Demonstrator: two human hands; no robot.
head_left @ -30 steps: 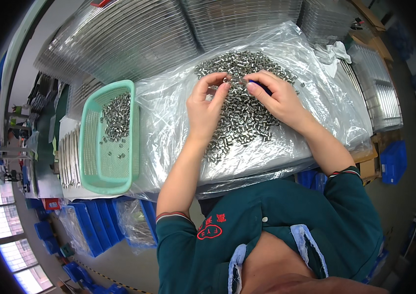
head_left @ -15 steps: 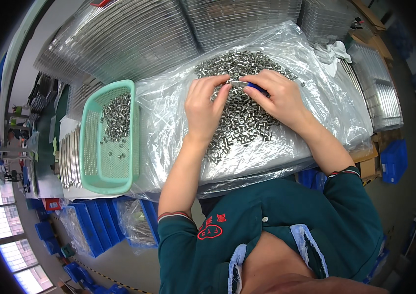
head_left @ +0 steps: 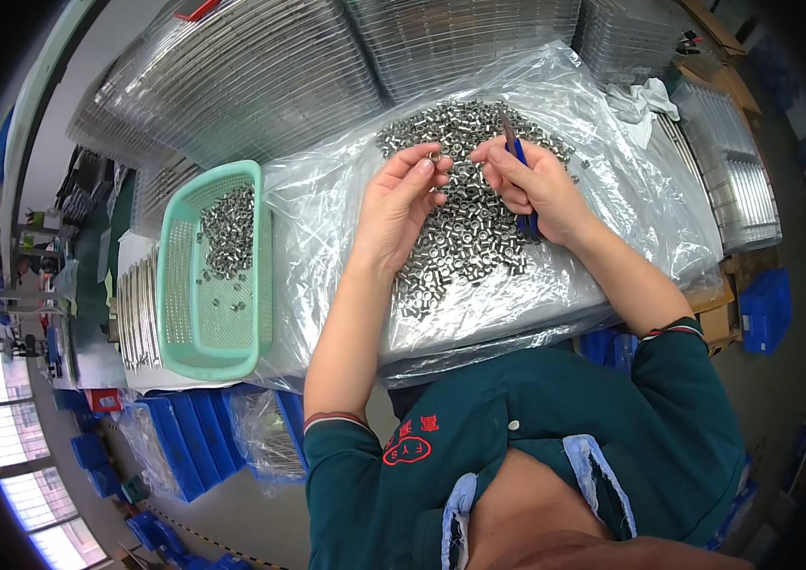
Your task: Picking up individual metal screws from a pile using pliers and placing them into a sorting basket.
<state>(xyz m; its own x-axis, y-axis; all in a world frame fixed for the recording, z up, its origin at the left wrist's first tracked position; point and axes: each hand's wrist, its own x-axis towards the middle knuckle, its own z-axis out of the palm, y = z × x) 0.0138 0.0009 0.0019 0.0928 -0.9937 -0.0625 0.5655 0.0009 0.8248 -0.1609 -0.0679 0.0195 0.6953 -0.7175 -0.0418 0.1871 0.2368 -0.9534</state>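
A heap of small shiny metal sleeves [head_left: 468, 220] lies on a clear plastic sheet [head_left: 327, 237] spread over the bench. My left hand [head_left: 401, 204] rests on the heap and pinches one small metal sleeve [head_left: 433, 159] between thumb and fingertips. My right hand [head_left: 534, 180] hovers just to its right, closed around a thin blue-handled tool [head_left: 517, 157] whose dark tip points up and away from me. The fingertips of both hands nearly meet above the heap.
A mint-green plastic basket [head_left: 184, 323] at the left holds more metal sleeves. Stacks of clear ribbed trays [head_left: 251, 76] fill the back of the bench. Blue bins [head_left: 184, 437] stand below at the lower left, another blue bin [head_left: 764, 309] at the right.
Both hands have lifted slightly off the heap and drawn together. My left fingers now pinch one sleeve, and the blue-handled tool now stands out of my right hand.
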